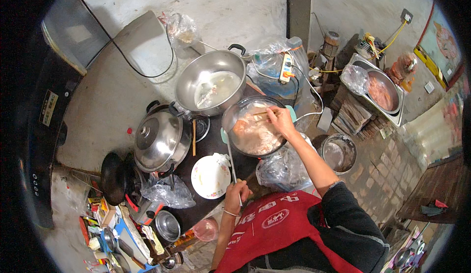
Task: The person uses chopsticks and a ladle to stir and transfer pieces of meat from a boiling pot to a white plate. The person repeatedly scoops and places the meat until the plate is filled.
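My right hand (pixel 280 120) is closed around wooden chopsticks (pixel 260 113), whose tips reach over the dark round pan (pixel 267 153) with pale green handles. Steaming liquid, pale pieces of food (pixel 255 138) and an orange piece (pixel 240 127) fill the pan. Lower left of it, my left hand (pixel 237 194) grips a long-handled metal utensil (pixel 230 157). Its shaft slants up to the pan's left edge; I cannot make out its head. Beside that shaft lies a white plate (pixel 210 177) with a floral rim.
Behind the pan stands a large steel pot (pixel 189 89) with some liquid; left, a lidded steel wok (pixel 159 145). A power strip (pixel 286 67) with cables lies near the pan. Clear plastic bags (pixel 282 170) sit below it. A bucket (pixel 339 152) stands on the floor at right.
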A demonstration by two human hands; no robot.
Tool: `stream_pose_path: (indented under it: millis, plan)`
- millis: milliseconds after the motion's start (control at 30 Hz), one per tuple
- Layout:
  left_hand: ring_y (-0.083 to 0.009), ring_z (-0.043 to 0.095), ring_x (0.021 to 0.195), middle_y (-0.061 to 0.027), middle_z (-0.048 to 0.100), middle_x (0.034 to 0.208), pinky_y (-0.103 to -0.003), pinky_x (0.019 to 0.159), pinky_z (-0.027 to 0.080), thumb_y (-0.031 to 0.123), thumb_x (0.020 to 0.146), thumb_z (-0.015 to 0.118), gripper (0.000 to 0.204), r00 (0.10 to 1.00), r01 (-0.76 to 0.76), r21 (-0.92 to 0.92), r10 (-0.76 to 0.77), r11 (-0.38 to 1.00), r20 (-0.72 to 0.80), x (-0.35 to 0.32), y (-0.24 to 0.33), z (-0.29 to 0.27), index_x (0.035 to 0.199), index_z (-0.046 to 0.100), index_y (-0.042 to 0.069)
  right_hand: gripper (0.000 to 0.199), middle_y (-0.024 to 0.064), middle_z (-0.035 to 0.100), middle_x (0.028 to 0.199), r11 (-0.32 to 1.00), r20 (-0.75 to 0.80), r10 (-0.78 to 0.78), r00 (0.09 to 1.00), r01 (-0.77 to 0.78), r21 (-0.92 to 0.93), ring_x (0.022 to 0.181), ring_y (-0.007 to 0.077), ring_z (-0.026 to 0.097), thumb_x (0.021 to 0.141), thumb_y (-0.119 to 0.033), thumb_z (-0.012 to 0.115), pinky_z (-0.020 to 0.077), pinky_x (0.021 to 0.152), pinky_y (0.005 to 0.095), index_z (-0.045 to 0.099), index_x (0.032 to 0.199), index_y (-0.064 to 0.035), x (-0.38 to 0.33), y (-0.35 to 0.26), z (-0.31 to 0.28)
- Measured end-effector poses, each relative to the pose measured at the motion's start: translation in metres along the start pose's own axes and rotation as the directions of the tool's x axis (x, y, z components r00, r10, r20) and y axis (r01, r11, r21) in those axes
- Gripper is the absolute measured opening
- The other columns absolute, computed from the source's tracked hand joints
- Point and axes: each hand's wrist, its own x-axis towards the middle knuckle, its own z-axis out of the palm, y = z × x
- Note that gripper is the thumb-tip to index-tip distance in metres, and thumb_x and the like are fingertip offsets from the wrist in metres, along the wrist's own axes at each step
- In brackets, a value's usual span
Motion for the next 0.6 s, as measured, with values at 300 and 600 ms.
stream_pose_path:
  millis: [300, 600]
  plan:
    - [-0.0097, 0.038, 0.04, 0.0003, 0.037, 0.04, -0.028, 0.061, 0.046, 0.024, 0.088, 0.045, 0.041, 1.0, -0.014, 0.035, 0.014, 0.999, 0.0, 0.0, 0.004, 0.005, 0.049, 0.041, 0.011, 0.026, 0.009, 0.063, 0.059, 0.995, -0.125, 0.095, 0.988, -0.09, 0.049, 0.052, 0.0105, 0.06, 0.087, -0.018, 0.056, 0.0468, 0.049, 0.0246, 0.064, 0.084, 0.0064, -0.018, -0.028, -0.072]
    - [-0.0096, 0.037, 0.039, 0.0002, 0.038, 0.041, -0.028, 0.059, 0.045, 0.023, 0.088, 0.044, 0.04, 0.999, 0.016, 0.016, -0.017, 1.0, 0.049, 0.012, 0.001, 0.008, 0.05, 0.04, 0.012, 0.023, 0.0056, 0.063, 0.067, 0.983, -0.047, 0.164, 0.985, -0.16, 0.088, 0.058, 0.0086, 0.059, 0.088, -0.017, 0.056, 0.0481, 0.053, 0.0229, 0.063, 0.087, 0.005, -0.014, 0.008, -0.045]
